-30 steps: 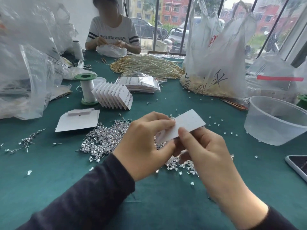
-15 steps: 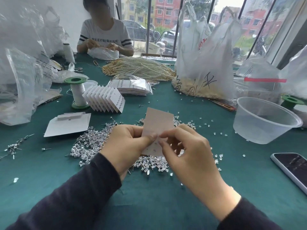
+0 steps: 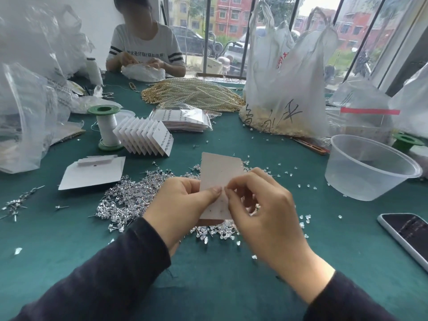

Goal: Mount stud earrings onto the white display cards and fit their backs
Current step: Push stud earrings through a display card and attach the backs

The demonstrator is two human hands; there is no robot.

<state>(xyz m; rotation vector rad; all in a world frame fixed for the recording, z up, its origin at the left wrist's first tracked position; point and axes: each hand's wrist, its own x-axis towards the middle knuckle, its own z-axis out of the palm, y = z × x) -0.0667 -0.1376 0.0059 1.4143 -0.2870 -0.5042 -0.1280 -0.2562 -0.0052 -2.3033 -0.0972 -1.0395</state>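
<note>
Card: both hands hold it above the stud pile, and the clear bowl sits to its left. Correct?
No. The head view shows the bowl to the right of the card, not the left. The rest stands: left hand and right hand both hold the card above the stud pile.

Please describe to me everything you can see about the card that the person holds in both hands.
The card is a tall pale rectangle with rounded corners, seemingly thin cardboard, held upright above the pile of stud earrings. A few tiny holes show near its lower end. The left hand pinches its left edge; the right hand pinches its right side at mid-height.
</note>
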